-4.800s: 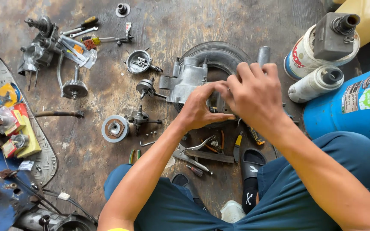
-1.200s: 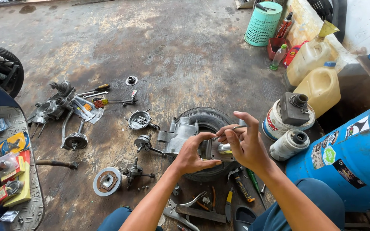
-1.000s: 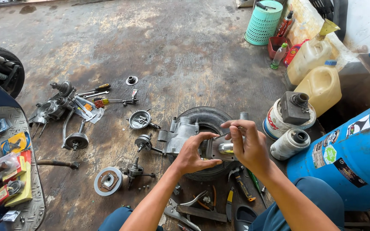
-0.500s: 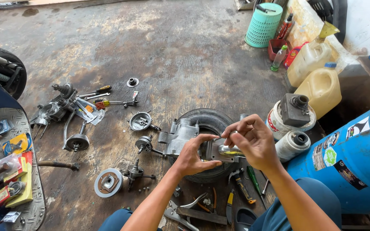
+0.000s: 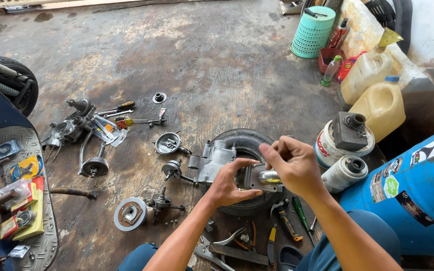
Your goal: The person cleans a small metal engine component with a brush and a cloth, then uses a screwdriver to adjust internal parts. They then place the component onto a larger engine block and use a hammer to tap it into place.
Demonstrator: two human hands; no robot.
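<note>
Item: grey metal engine casing (image 5: 216, 159), rough cast, resting on a small black tyre (image 5: 247, 143) on the stained concrete floor (image 5: 202, 60). My left hand (image 5: 232, 185) cups a dark part at the casing's near edge, fingers curled. My right hand (image 5: 292, 165) pinches a shiny metal cylinder (image 5: 268, 176) against it. Bare floor beyond the tyre; pliers (image 5: 234, 238) nearer me.

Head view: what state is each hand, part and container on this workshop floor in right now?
Left hand: gripping the metal part.
Right hand: fingers pinched on the shiny cylinder.
Metal part: held above the tyre.
Tyre: lying flat.
Engine casing: resting against the tyre.
Gear: loose on the floor.
Yellow jug: upright, blue cap on.
Pale jug: upright, funnel in its neck.
Green basket: upright.
</note>
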